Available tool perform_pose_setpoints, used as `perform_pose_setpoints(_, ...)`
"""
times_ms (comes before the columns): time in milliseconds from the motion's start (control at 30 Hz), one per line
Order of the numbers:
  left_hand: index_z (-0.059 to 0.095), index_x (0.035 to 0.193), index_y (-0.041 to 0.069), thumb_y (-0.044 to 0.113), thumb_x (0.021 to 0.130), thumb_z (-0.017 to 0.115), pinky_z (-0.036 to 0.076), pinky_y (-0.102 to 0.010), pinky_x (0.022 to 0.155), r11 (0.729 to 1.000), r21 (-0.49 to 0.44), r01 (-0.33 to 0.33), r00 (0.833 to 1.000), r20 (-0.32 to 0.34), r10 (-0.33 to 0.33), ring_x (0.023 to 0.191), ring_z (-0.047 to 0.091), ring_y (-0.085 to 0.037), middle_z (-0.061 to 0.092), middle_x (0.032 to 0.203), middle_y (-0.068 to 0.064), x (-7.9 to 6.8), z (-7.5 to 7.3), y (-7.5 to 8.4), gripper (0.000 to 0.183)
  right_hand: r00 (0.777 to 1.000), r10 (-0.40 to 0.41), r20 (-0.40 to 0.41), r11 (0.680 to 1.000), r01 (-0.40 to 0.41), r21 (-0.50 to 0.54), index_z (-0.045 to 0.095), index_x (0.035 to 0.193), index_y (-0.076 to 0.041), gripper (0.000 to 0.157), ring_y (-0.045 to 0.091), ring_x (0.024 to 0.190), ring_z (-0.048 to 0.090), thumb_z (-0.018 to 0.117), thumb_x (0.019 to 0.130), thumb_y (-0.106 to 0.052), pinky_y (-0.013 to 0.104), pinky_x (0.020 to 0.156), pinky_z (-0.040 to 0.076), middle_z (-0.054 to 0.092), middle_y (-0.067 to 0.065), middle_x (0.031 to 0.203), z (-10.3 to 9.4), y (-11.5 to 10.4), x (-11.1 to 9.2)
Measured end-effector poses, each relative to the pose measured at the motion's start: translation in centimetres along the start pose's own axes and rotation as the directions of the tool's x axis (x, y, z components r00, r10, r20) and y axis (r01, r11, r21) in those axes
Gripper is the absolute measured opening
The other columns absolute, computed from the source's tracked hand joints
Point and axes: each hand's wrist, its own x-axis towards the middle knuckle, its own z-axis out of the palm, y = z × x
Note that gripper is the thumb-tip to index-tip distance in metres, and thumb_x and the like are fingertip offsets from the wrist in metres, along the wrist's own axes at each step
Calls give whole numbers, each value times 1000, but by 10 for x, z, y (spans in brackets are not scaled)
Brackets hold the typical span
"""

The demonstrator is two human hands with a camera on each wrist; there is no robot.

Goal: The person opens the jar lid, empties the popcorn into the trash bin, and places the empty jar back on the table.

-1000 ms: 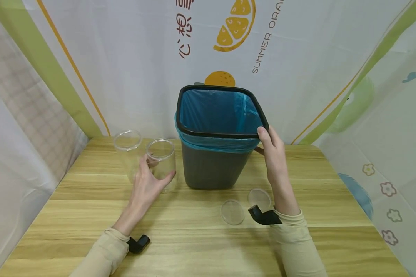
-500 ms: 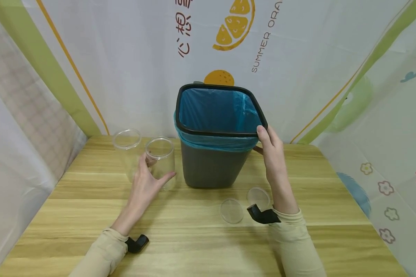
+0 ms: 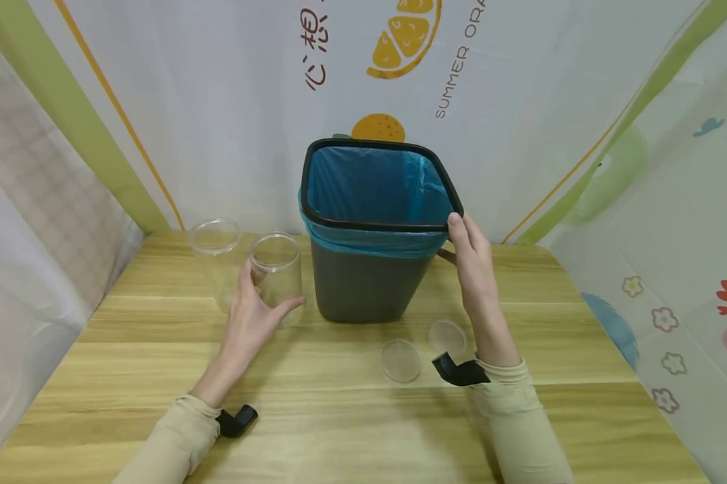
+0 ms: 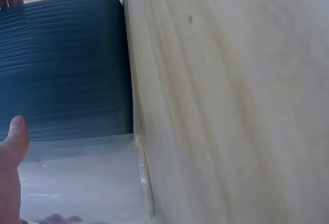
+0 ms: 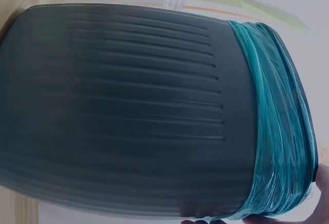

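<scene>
A grey trash bin (image 3: 369, 286) with a black rim and blue liner bag (image 3: 378, 245) folded over its edge stands upright at the back. My right hand (image 3: 475, 269) grips its right front corner, thumb on the rim and fingers underneath, over the bag. Left of the bin is an upright clear plastic jar (image 3: 284, 282) without a lid. Around it my left hand (image 3: 253, 319) curls, thumb at the front and fingers on the far left side. In the left wrist view the thumb (image 4: 15, 144) lies along the jar wall (image 4: 82, 178), close beside the bin (image 4: 61, 64).
A second clear lidless jar (image 3: 218, 269) stands just left of the held one. Two round clear lids (image 3: 401, 361) lie flat in front of the bin, near the right forearm. The wooden table (image 3: 315, 423) ends against a printed curtain (image 3: 230, 107) behind.
The head view has tilted slightly, so everything sits a little higher in the frame. Both hands keep their holds; the jar and bin have not visibly moved on the table.
</scene>
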Motion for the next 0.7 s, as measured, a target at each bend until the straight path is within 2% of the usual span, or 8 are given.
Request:
perform_pose_setpoints(200, 13, 164, 12, 32, 78, 91, 44, -63, 111, 1000, -10, -1, 1000, 1, 1, 142, 47, -46, 42, 156, -27, -3, -3, 1, 118, 1000, 4, 11, 1000, -4, -19, 53, 148, -15, 54, 29, 136, 53, 42, 108, -50, 60, 112, 47, 54, 9, 148, -2, 3, -4)
perform_pose_setpoints(367, 13, 164, 10, 32, 81, 88, 44, -59, 113, 999, -31, -11, 1000, 3, 11, 145, 45, -45, 40, 159, -26, -7, -8, 2, 114, 999, -8, 33, 999, 10, -48, 47, 155, -21, 53, 29, 138, 52, 43, 108, -46, 59, 111, 48, 51, 7, 154, -5, 6, -9)
perform_pose_setpoints(533, 8, 165, 11, 28, 87, 83, 40, -62, 116, 997, -62, -35, 999, 3, 35, 149, 40, -44, 34, 163, -24, -14, -12, 2, 109, 998, -22, 55, 994, 27, -102, 39, 159, -29, 54, 27, 141, 52, 45, 108, -44, 58, 111, 48, 47, 4, 160, -9, 9, -14)
perform_pose_setpoints(700, 6, 165, 8, 30, 95, 75, 39, -64, 115, 996, -58, -72, 997, 10, 73, 150, 38, -46, 32, 164, -25, -19, -15, 5, 101, 996, -13, 84, 983, 28, -181, 36, 160, -28, 56, 30, 144, 50, 46, 108, -45, 57, 112, 47, 46, 7, 161, -13, 13, -19)
